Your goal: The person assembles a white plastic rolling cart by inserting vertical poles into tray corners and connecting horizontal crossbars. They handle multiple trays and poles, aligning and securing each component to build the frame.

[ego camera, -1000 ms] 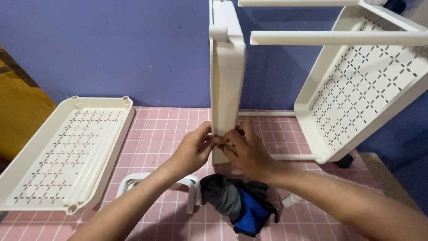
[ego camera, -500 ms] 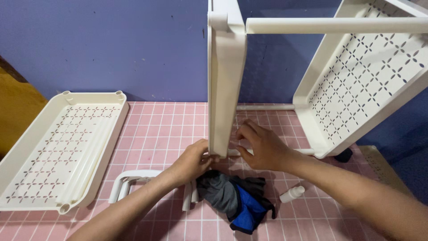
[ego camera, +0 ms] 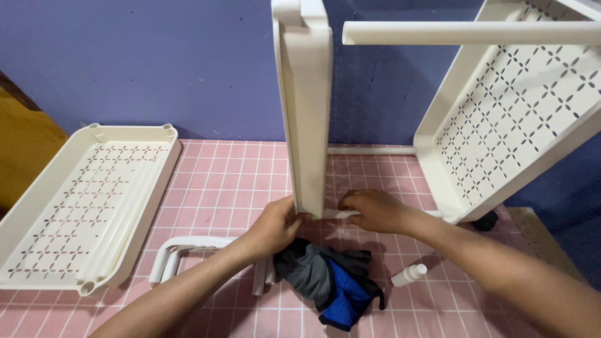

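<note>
On the pink tiled floor (ego camera: 213, 181), 3 white perforated shelf trays show: 1 upright tray (ego camera: 307, 106) seen edge-on, 1 tilted tray (ego camera: 501, 119) to its right joined to it by 1 white tube (ego camera: 469, 32), and 1 flat tray (ego camera: 81, 200) well to its left. The left hand (ego camera: 275, 225) curls around the upright tray's bottom corner; the right hand (ego camera: 372, 209) pinches 1 small white tube end (ego camera: 341, 214) just beside it. Both hands sit lower than 1 second ago. Below lie 1 cloth bundle (ego camera: 332, 281), 1 white handle (ego camera: 188, 250) and 1 small white bottle (ego camera: 410, 274).
</note>
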